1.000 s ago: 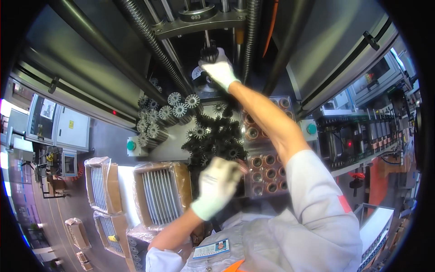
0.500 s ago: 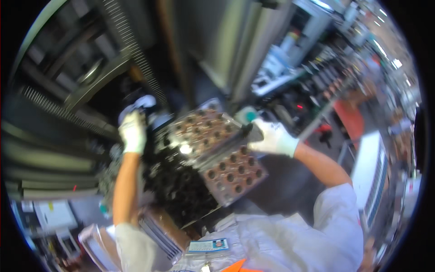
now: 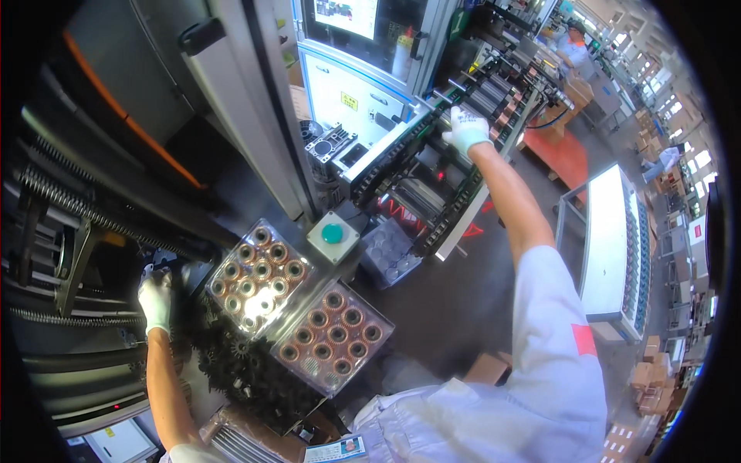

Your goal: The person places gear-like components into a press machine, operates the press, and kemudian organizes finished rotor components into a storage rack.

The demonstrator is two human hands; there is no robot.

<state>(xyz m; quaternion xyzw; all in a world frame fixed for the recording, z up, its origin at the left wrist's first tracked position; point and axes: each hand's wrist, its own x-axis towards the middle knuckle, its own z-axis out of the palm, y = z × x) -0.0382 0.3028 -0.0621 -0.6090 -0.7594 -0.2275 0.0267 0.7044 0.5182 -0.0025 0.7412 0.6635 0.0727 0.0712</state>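
My left hand [image 3: 155, 298], in a white glove, lies at the lower left against a dark machine part [image 3: 160, 259], beside a heap of black gears [image 3: 241, 372]. Its fingers point up at that part and their grip is hidden. Two clear trays of copper-coloured round parts [image 3: 259, 275] [image 3: 333, 336] sit just right of it. My right arm stretches far up to the right. The gloved right hand [image 3: 466, 128] rests with curled fingers on a conveyor rail [image 3: 432, 123]. Whether it holds anything does not show.
A grey box with a green push button [image 3: 333, 234] stands behind the trays, next to a small clear bin [image 3: 390, 253]. Coiled hoses [image 3: 69, 202] run along the left. A white rack [image 3: 614, 255] stands at the right, and a person [image 3: 573, 46] works far off.
My right hand has left the trays and reached out to the far conveyor. The view has swung to the right, and my left hand stays at the machine by the gears.
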